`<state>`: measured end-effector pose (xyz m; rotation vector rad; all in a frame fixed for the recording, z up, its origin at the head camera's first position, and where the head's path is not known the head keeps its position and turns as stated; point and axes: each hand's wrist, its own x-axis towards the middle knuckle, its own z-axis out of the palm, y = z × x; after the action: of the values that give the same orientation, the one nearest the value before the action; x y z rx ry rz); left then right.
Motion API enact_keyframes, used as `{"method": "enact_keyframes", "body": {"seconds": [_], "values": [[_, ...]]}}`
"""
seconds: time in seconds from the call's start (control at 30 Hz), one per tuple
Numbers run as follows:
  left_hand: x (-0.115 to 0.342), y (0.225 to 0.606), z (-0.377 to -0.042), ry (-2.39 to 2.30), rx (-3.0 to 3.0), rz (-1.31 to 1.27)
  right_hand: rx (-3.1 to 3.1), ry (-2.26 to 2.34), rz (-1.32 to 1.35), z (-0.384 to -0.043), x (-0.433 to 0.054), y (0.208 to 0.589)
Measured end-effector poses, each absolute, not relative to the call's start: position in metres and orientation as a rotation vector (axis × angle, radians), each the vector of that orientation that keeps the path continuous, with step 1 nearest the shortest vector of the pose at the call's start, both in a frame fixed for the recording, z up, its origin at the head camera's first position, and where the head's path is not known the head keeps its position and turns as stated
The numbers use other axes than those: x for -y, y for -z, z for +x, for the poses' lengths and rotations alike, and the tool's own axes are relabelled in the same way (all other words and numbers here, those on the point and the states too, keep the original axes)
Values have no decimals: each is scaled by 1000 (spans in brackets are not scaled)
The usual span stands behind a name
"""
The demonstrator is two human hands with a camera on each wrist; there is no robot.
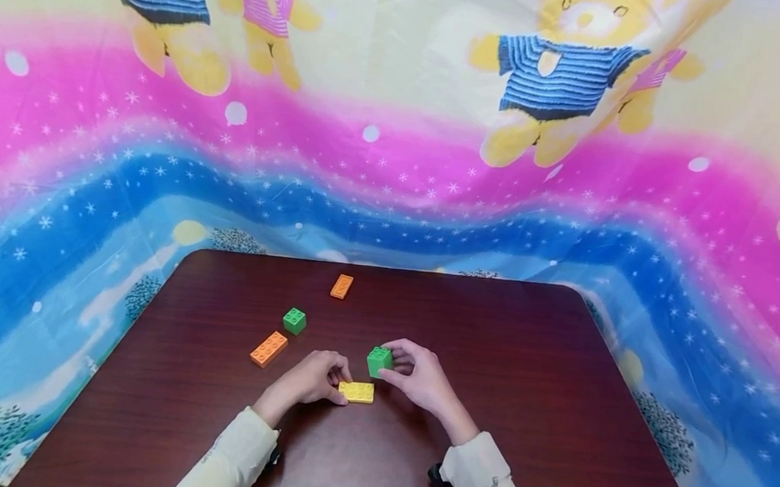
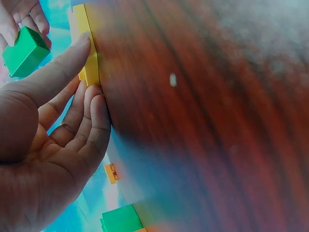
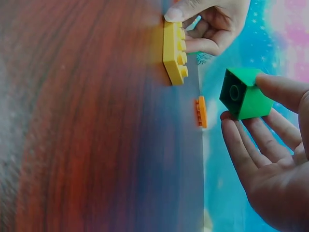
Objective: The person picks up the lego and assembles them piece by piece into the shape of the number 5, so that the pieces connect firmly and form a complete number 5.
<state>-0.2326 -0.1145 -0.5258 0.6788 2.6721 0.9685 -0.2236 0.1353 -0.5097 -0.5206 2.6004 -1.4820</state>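
My left hand pinches the left end of a flat yellow building brick that lies on the table. In the left wrist view the thumb lies on the face of the yellow brick. With thumb and fingers my right hand grips a square green building brick, a little above and to the right of the yellow one, apart from it. The right wrist view shows the hollow underside of the green brick; studs of the yellow brick also show there.
On the dark wooden table, an orange brick and another green brick lie to the left. Farther back is a second orange brick. A patterned curtain hangs behind the table.
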Motion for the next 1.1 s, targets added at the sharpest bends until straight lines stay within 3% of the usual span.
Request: {"method": "enact_keyframes", "body": {"seconds": [1.1], "values": [[114, 524, -232, -1008, -2653, 675, -2526, 1383, -627, -217, -125, 529]]}}
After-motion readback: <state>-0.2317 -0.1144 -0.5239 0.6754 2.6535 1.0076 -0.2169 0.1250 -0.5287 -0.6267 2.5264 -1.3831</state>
